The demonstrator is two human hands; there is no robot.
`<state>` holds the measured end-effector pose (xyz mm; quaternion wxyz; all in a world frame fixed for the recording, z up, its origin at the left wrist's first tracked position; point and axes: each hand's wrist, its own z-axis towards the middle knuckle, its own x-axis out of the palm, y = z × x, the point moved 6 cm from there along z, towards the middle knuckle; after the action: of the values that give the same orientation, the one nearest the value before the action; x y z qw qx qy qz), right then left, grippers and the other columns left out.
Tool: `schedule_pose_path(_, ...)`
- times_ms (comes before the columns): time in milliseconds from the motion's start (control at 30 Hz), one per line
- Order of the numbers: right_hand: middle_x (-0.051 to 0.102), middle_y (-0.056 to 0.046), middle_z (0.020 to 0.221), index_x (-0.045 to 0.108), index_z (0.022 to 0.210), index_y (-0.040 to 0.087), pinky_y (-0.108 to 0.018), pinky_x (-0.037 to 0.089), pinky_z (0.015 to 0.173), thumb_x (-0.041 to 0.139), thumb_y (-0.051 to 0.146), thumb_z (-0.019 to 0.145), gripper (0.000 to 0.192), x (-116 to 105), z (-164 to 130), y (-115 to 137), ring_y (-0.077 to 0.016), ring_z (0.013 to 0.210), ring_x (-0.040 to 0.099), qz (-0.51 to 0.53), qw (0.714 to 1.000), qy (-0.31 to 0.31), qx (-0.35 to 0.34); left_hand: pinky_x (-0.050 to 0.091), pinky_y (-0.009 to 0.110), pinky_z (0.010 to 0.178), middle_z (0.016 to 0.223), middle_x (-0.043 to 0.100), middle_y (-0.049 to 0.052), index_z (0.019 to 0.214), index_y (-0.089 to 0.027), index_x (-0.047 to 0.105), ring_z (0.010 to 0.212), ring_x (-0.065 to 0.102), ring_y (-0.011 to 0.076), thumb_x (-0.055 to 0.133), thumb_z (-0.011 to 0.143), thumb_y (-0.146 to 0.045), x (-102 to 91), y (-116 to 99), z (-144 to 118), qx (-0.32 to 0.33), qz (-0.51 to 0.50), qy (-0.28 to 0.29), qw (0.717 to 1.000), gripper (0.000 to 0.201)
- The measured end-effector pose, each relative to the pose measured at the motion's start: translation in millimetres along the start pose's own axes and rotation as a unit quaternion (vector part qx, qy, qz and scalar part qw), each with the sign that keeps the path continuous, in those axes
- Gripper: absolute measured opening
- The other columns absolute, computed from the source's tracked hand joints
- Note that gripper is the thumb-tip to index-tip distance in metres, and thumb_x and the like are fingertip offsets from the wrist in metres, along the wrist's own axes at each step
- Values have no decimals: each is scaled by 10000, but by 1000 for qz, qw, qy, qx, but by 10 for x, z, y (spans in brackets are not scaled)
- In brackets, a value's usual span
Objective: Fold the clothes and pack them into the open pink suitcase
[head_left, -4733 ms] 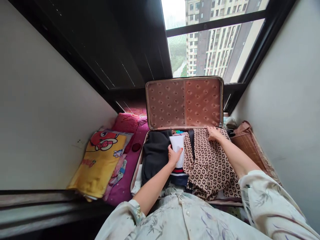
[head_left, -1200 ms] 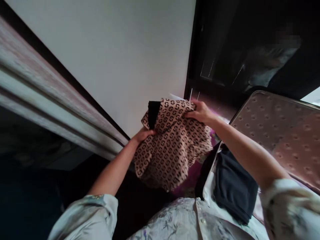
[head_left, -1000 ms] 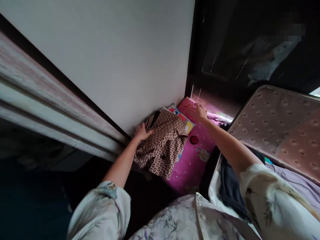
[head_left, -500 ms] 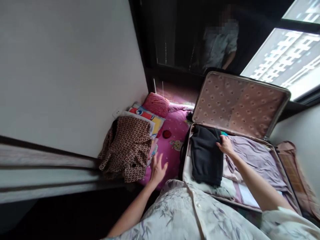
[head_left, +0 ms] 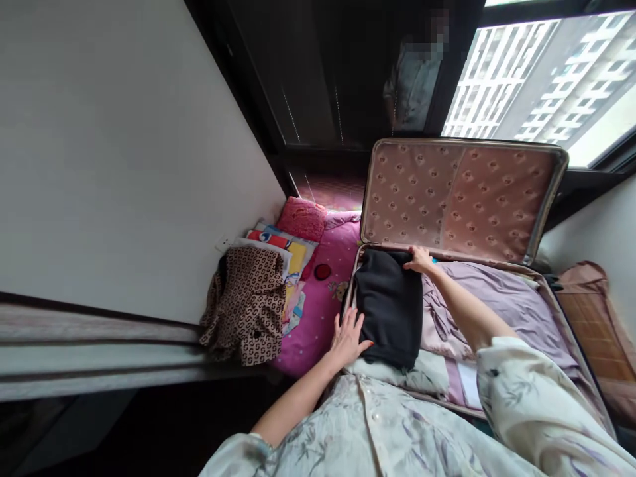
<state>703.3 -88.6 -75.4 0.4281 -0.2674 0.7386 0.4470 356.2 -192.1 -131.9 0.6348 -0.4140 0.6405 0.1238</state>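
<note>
A folded black garment point(head_left: 390, 311) lies in the left part of the open suitcase point(head_left: 582, 351); its exact kind does not show. My left hand point(head_left: 348, 339) rests at the garment's left edge and the suitcase rim, palm down with fingers spread. At the far right corner of the same garment, my right hand point(head_left: 420, 259) has its fingers and thumb closed on the cloth. To the right lie a crumpled mauve garment point(head_left: 489, 291) and a pale pink cloth point(head_left: 440, 324). White patterned clothing point(head_left: 430, 372) shows under the near edge of the black one.
The suitcase lid point(head_left: 457, 199) stands raised against the dark window. On the pink bedding point(head_left: 318, 318) lie a small round dark red object point(head_left: 322, 272), a brown patterned garment point(head_left: 248, 298) and a fluffy pink cushion point(head_left: 303, 218). A brown bag-like item point(head_left: 586, 298) stands at right.
My left hand has moved right from over the pink bedding to the black garment's left edge. My right hand stays at the garment's far corner. The camera view has shifted.
</note>
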Motion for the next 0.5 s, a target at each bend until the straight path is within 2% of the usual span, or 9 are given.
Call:
schedule_pose_path(133,649,-150,1111,609,1112,148,-342,459,852,669,160,638,478,-62,-104,115,-279,1024,585,29,999,3,-38,132,688,1230,1658,293,228,1551,-175,436,1564,206,391,709,868,-485,-42,-14,-17,-21,-14,-7,1000,798)
schedule_pose_path(200,662,-120,1063,589,1122,156,-309,462,817,618,167,658,465,-105,-213,202,-235,949,597,45,997,-5,-54,150,677,1232,1658,292,222,1541,-171,446,1562,209,394,742,835,-473,-73,-9,-22,-23,-46,-26,998,823)
schedule_pose_path(267,665,-103,1082,550,1195,167,-292,471,789,581,199,679,518,-180,-388,309,-212,919,604,78,994,-23,-73,204,632,1240,1654,292,218,1553,-169,419,1559,224,383,757,814,-481,-125,39,-23,-23,-104,-71,992,870)
schedule_pose_path(333,665,-91,1128,512,1270,178,-286,485,776,568,236,676,599,-284,-669,479,-200,918,616,156,980,-36,-122,259,568,1245,1645,292,226,1588,-157,339,1555,248,365,764,799,-497,-187,142,-15,-35,-180,-125,975,959)
schedule_pose_path(400,676,-73,1131,520,1293,184,-292,499,778,578,263,667,634,-411,-1073,723,-196,914,630,249,948,-26,-196,274,542,1248,1645,281,234,1618,-153,241,1558,243,365,787,769,-505,-243,273,12,-65,-254,-164,951,1069)
schedule_pose_path(500,696,-47,1068,608,1223,192,-308,505,820,604,256,685,541,-637,-1809,1159,-200,929,646,303,910,-11,-284,292,519,1243,1688,218,193,1626,-216,194,1569,208,365,817,737,-482,-324,374,93,-82,-342,-168,921,1118)
